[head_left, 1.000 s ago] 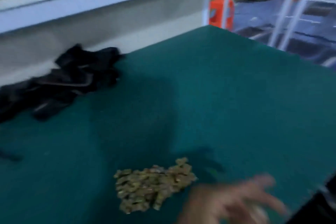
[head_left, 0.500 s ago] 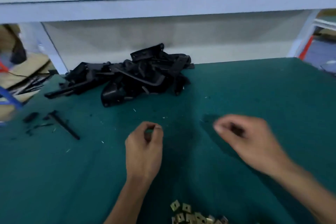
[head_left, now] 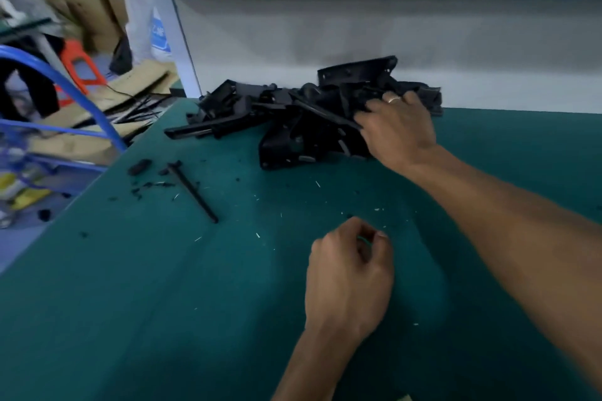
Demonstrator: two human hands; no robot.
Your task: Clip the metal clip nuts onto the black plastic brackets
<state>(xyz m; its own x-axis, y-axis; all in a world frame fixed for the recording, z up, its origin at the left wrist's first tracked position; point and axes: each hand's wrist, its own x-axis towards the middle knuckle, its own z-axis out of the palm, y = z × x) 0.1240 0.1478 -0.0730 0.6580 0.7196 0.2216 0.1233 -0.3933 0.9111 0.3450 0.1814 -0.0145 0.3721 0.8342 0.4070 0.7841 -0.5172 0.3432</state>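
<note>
Head view has the right hand [head_left: 395,130] stretched out onto the pile of black plastic brackets [head_left: 309,117] at the far side of the green table [head_left: 163,303], its fingers [head_left: 368,107] curled among the parts. Nearer, the left hand [head_left: 348,280] hovers with fingers pinched narrow; whether they hold a clip nut I cannot tell.

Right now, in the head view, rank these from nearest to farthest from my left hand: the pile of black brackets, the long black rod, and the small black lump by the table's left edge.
From the left hand:
1. Pile of black brackets, up ahead, under the right hand.
2. Long black rod, to the left; close to the pile's distance, so this order is loose.
3. Small black lump, farthest left.
</note>
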